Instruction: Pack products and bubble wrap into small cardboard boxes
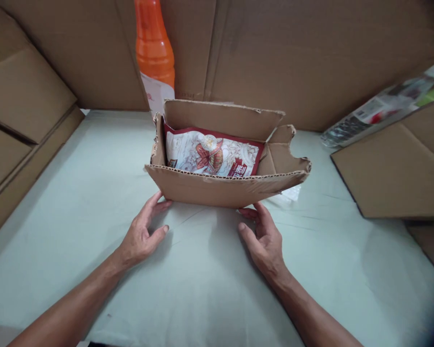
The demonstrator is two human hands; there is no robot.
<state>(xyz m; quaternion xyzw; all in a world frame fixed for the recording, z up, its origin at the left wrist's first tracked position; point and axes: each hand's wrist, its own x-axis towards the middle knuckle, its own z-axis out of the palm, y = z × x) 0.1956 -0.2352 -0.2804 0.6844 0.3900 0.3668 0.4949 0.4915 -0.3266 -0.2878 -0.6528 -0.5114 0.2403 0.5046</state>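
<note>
An open-topped cardboard box [210,190] stands in the middle of the pale green cloth, its flaps raised or leaning outward. Inside lies a white and dark red printed food pouch [211,152], tilted against the back wall. My left hand [146,229] is at the box's lower left front corner, thumb and fingers apart, fingertips at the bottom edge. At the lower right front, my right hand [262,236] has its fingertips by the bottom edge, with the thumb held away. Both palms are bare; some fingertips are partly hidden by the box.
Behind the box to the left stands an orange bottle [155,53] with a white label. A clear plastic bottle [376,111] leans at the right beside a cardboard piece [401,168]. Clear plastic [291,193] lies behind the box's right end. Cardboard walls [292,58] border the cloth [202,279].
</note>
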